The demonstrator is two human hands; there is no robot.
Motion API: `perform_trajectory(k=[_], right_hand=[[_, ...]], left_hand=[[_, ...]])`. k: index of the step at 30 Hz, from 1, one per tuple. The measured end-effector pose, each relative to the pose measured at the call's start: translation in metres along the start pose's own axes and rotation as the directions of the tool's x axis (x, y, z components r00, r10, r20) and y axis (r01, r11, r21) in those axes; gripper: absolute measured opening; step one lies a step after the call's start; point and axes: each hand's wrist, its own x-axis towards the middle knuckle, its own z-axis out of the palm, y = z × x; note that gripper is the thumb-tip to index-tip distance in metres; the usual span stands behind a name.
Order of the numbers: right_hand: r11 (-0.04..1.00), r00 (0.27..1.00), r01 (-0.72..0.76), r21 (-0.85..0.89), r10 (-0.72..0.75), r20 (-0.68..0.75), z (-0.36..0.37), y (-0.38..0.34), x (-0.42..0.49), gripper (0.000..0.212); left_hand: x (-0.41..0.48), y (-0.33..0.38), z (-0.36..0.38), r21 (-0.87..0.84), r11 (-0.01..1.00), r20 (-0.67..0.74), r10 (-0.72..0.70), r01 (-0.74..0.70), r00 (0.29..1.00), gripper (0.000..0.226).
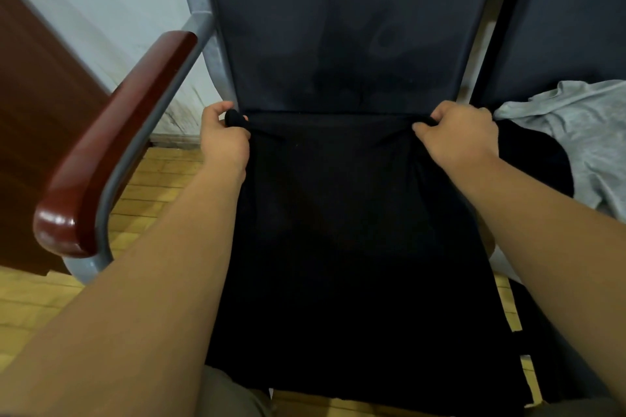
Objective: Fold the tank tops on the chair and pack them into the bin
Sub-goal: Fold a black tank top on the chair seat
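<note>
A black tank top lies spread over the chair seat, its far edge at the backrest. The left hand grips its far left corner, the right hand pinches its far right corner. A grey top lies to the right.

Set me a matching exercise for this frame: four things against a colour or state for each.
Things:
1 tank top
2 crumpled garment
3 armrest
4 left hand

Descriptions:
A glossy red-brown
B black, spread out
C gripping a bunched black corner
D grey, lying at far right

Pairs: 1-B; 2-D; 3-A; 4-C
</note>
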Motion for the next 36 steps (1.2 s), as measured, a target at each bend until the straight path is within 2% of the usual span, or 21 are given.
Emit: perform_trajectory(k=[3, 5, 8, 13, 19, 24, 32, 36], right_hand=[[1.0, 1.0, 0.009, -0.028, -0.01, -0.005, 0.001, 0.005, 0.004, 0.032], [0.998, 1.0, -0.007, 0.057, 0.007, 0.012, 0.002, 0.008, 0.007, 0.027], [0.98, 0.999, -0.045, 0.194, 0.039, 0.036, 0.001, 0.01, 0.012, 0.033], [0.986, 0.995, 0.074, 0.147, -0.083, 0.059, 0.003, 0.016, 0.02, 0.042], [0.94, 0.991, 0.016, 0.34, -0.059, 0.118, 0.006, 0.024, 0.04, 0.04], [0.882, 0.977, -0.083, 0.463, -0.02, 0.212, 0.005, 0.025, 0.043, 0.036], [0.967, 0.954, -0.06, 0.25, -0.018, 0.298, -0.002, 0.032, 0.047, 0.015], [0.992, 0.952, 0.096, -0.079, -0.069, 0.298, -0.003, 0.043, 0.049, 0.02]], left_hand=[[0.007, -0.008, -0.003, 0.054, 0.998, -0.04, -0.023, 0.025, 0.999, 0.049], [0.012, -0.011, -0.004, 0.081, 0.996, -0.057, -0.019, 0.024, 0.998, 0.046], [0.019, -0.011, -0.004, 0.1, 0.995, -0.066, -0.009, 0.015, 0.998, 0.042], [0.037, -0.004, 0.003, 0.086, 0.996, -0.082, 0.03, -0.022, 0.996, 0.031], [0.074, -0.005, 0.007, 0.125, 0.992, -0.138, 0.042, -0.025, 0.99, 0.029], [0.079, -0.024, 0.009, 0.234, 0.971, -0.116, 0.071, -0.042, 0.991, 0.025], [0.087, -0.037, -0.006, 0.32, 0.947, -0.12, 0.059, -0.018, 0.991, 0.015], [0.083, -0.038, -0.008, 0.39, 0.921, -0.108, 0.07, -0.023, 0.992, 0.018]])
